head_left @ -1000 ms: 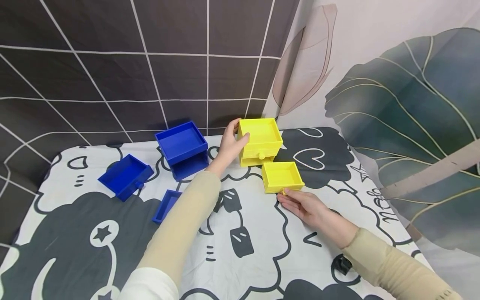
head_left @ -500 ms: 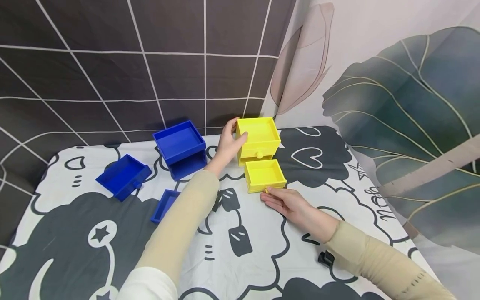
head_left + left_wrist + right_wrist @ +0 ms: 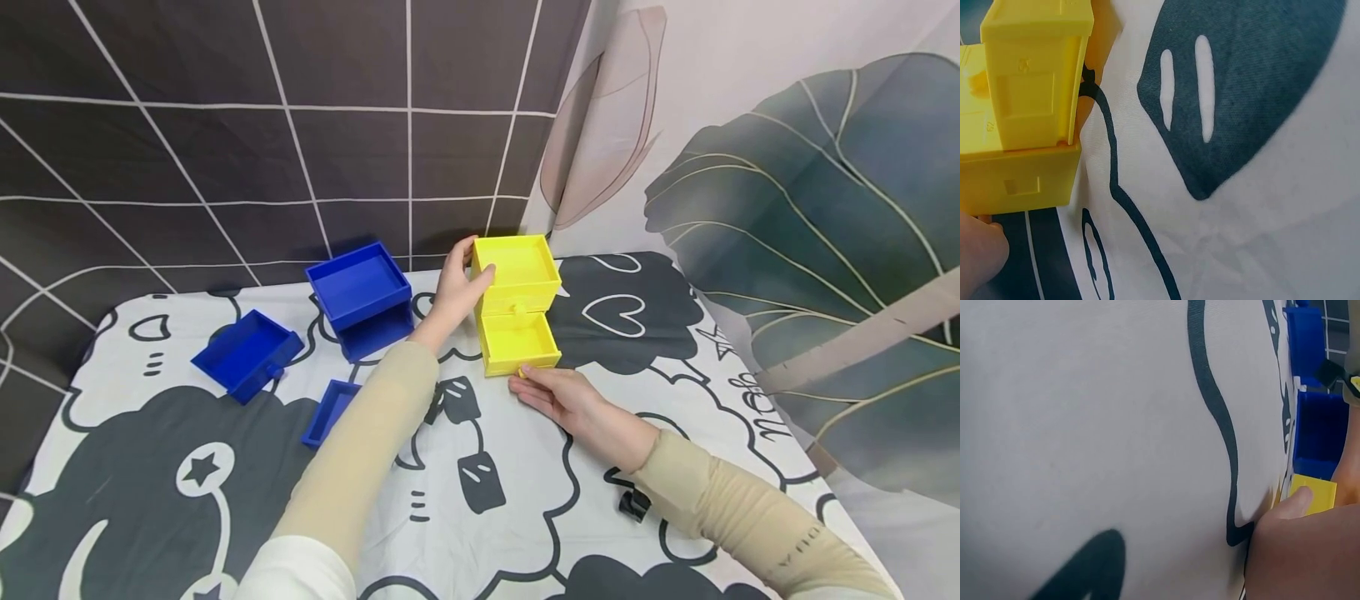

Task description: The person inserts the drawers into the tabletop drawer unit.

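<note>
My left hand [image 3: 459, 292] grips the left side of a yellow two-tier drawer cabinet [image 3: 517, 260], thumb at its top edge. Its upper drawer is in place, with a round knob in front. Below that, a yellow drawer [image 3: 519, 340] sticks out of the lower opening, its back end hidden under the upper tier. The knob of this drawer is pinched by my right hand [image 3: 573, 407], seen mostly from the thumb side. In the left wrist view the side of the yellow cabinet [image 3: 1019, 178] shows close up, with a fingertip [image 3: 982, 250] beside it.
To the left stands a blue cabinet [image 3: 360, 287] with an open lower slot. A larger blue drawer [image 3: 247, 350] and a smaller blue drawer [image 3: 328, 412], partly behind my left sleeve, lie on the patterned cloth [image 3: 525, 500]. A dark tiled-pattern backdrop [image 3: 352, 150] rises behind.
The yellow drawer has moved left and then back, from standing apart in front of the cabinet to partly inside its lower opening. My right hand moved with it; the left hand kept its hold.
</note>
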`<state>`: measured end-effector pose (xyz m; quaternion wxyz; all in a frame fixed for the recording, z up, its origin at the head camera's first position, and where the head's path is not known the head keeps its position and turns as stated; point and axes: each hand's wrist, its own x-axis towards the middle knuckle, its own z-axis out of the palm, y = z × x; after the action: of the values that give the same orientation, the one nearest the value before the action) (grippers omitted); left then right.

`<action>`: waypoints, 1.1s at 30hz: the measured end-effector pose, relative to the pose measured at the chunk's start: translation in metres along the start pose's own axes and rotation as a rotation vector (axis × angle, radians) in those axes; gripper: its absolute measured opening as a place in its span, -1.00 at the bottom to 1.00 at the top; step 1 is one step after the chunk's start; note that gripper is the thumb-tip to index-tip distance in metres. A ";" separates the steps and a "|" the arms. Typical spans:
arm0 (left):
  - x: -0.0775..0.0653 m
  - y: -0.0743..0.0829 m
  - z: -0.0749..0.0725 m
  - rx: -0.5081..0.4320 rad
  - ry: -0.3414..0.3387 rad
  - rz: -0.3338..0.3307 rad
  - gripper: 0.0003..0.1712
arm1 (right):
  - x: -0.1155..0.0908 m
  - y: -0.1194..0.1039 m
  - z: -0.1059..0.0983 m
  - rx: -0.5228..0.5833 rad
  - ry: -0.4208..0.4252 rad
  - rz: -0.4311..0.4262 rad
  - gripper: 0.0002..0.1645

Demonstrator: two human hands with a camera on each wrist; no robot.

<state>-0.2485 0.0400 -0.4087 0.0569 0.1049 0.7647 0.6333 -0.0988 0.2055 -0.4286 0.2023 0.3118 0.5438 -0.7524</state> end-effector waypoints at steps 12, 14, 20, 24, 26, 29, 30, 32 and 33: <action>0.001 -0.002 0.000 -0.010 -0.006 0.006 -0.23 | -0.001 -0.002 -0.001 0.032 0.026 0.010 -0.88; 0.002 -0.003 0.000 -0.014 -0.004 0.007 -0.23 | -0.001 -0.002 0.000 0.044 0.025 0.005 -0.87; 0.001 -0.003 -0.001 -0.021 -0.005 0.017 -0.23 | -0.003 -0.003 0.005 0.081 0.031 -0.006 -0.89; 0.001 -0.002 -0.001 -0.013 -0.004 0.016 -0.23 | -0.002 -0.004 0.006 0.078 0.026 -0.008 -0.88; 0.001 -0.002 -0.002 -0.009 -0.003 0.014 -0.23 | -0.001 -0.005 0.006 0.078 0.024 -0.015 -0.88; 0.001 -0.001 -0.002 -0.005 -0.004 0.009 -0.23 | 0.003 -0.007 0.006 0.085 0.029 -0.025 -0.89; 0.001 -0.001 -0.002 -0.004 -0.005 0.008 -0.23 | 0.004 -0.008 0.006 0.089 0.030 -0.026 -0.89; 0.001 0.000 -0.002 -0.003 -0.008 0.005 -0.23 | 0.006 -0.009 0.006 0.096 0.028 -0.023 -0.89; 0.001 0.000 -0.001 -0.003 -0.010 0.005 -0.23 | 0.007 -0.009 0.005 0.097 0.028 -0.021 -0.89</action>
<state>-0.2494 0.0388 -0.4088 0.0592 0.1097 0.7632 0.6340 -0.1114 0.2037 -0.4259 0.1712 0.3261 0.5127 -0.7756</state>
